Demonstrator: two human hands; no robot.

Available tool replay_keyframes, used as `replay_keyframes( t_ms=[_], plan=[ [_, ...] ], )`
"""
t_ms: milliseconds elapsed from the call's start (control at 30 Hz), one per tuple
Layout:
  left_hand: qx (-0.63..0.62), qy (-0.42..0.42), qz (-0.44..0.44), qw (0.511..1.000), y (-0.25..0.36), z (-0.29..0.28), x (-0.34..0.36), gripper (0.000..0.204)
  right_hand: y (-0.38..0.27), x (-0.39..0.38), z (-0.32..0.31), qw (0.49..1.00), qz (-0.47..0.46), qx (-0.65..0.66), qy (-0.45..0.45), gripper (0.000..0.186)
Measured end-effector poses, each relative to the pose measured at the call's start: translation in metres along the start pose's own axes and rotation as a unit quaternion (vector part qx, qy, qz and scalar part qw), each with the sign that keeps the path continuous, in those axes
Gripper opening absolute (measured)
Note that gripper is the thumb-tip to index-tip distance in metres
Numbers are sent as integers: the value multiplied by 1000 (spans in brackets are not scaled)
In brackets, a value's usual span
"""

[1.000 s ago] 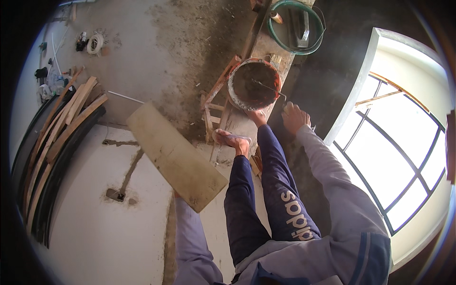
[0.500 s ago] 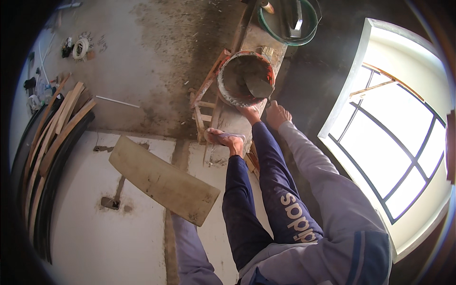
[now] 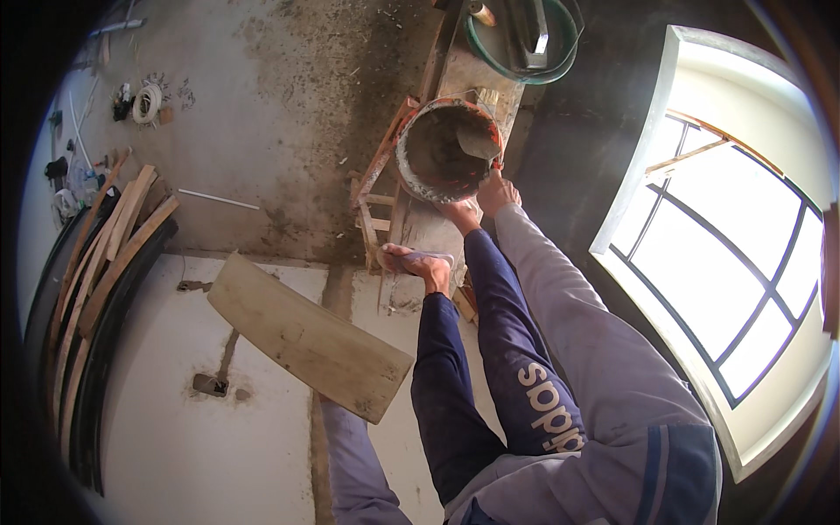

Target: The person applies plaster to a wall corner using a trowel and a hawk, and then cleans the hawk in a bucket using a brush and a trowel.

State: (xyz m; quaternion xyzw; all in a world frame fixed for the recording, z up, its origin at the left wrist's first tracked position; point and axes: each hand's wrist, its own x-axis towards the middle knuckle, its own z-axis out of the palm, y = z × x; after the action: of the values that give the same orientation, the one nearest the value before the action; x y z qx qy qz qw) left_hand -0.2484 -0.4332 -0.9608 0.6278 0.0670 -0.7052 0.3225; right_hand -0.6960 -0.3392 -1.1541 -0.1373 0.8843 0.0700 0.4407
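My right hand (image 3: 499, 193) is closed around the red handle of a trowel (image 3: 478, 140). Its metal blade is inside the mortar-smeared orange bucket (image 3: 409, 166), over the grey mix near the right wall. On the left, a long, bare-looking plasterer's hawk board (image 3: 306, 337) is held up flat over my left sleeve (image 3: 354, 464). That board covers my left hand, so its fingers are hidden. The bucket stands on a wooden plank (image 3: 422, 223), just beyond my sandalled feet (image 3: 424, 265).
Farther along the plank sits a green basin (image 3: 472, 48) with a metal float (image 3: 535, 39) in it. A wooden frame (image 3: 376, 166) leans beside the bucket. Wood strips (image 3: 114, 236) are stacked at left, near a cable coil (image 3: 147, 103). A window (image 3: 717, 227) is at right.
My right hand has moved a little up and left, and the trowel blade has gone farther into the bucket. The hawk has shifted slightly right and down in view.
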Motion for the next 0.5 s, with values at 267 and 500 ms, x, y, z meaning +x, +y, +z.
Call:
replay_keyframes(
  t_ms=[267,500],
  plan=[
    [6,7,13,1000,-3,-2,1,43,18,-3,34,990,-47,88,99,33],
    [9,-9,34,999,-6,-3,1,43,59,-7,48,945,-191,181,195,28]
  ],
)
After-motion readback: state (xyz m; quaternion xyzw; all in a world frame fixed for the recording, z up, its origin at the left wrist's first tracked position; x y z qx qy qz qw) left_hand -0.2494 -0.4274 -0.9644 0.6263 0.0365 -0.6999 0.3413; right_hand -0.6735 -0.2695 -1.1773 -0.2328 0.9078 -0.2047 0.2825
